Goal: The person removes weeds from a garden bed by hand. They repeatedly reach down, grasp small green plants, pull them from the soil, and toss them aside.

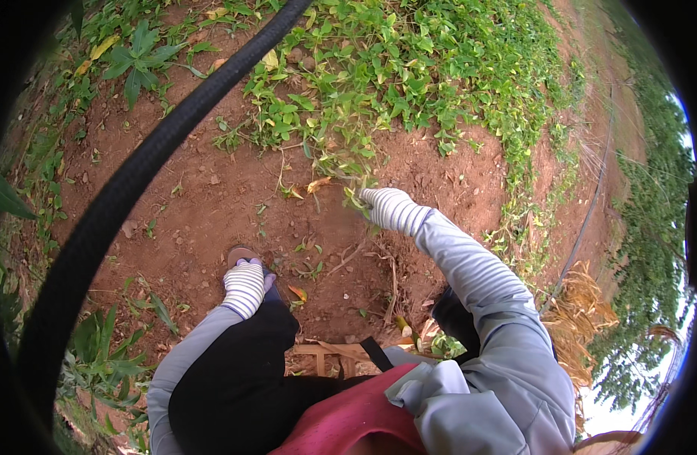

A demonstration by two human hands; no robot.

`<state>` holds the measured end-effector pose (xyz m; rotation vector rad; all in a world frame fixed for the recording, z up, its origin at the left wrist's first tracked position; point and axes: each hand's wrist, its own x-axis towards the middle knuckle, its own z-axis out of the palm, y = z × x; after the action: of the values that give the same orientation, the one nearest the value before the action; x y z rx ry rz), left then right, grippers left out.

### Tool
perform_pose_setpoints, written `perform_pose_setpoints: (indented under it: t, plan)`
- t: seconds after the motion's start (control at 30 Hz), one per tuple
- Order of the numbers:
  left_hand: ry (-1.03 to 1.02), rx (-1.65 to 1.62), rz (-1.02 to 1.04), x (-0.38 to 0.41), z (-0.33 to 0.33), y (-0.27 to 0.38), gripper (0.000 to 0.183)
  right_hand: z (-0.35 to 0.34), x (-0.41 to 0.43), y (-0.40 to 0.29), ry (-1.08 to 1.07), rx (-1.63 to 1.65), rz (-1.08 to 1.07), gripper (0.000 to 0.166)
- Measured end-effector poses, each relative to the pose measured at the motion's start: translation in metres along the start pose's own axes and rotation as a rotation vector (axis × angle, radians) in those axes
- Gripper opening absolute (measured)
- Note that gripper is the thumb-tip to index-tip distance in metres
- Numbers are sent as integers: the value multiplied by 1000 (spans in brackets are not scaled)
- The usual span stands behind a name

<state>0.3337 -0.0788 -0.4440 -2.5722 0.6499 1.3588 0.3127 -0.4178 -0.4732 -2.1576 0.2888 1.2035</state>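
My right hand (391, 209), in a striped knit glove, is closed on the near end of leafy green vines (354, 162) at the edge of the plant bed. The vines run away from it over reddish soil (206, 199). Near my left foot is my left hand (246, 287), in a matching glove with some bare fingertips showing. It rests at my knee and shoe, its fingers partly bent; whether it holds anything is unclear.
Dense green ground vines (428, 74) spread beyond my hands. A dark hose (590, 210) runs along the right. Dry tan leaves (578, 318) lie beside my right arm. A wooden frame (320, 351) is below me. A thick black strap or cable (155, 148) crosses the view at left.
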Motion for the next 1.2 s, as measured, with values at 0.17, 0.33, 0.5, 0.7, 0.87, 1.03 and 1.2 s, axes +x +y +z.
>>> perform_pose_setpoints:
  t: [0.17,0.33,0.5,0.7,0.87,1.03,1.2]
  plan:
    - [-9,-4,-23,2,11,-7,56,10,16,-70,128,-117,-300,33]
    - [2,-27,10,-3,0,-4,56,-34,53,-120,603,-169,-386,36]
    - [1,-69,25,-3,1,-8,53,-28,93,-147,671,-219,-221,47]
    - [28,-72,15,-2,11,-11,50,-28,106,-172,789,-251,-229,45]
    - [37,-58,49,2,12,-13,53,-39,137,-178,621,-143,-31,47]
    - [30,-66,91,2,9,-15,52,-46,145,-187,479,-161,-18,40]
    - [42,-71,87,1,11,-17,54,-29,124,-176,333,-674,-252,30]
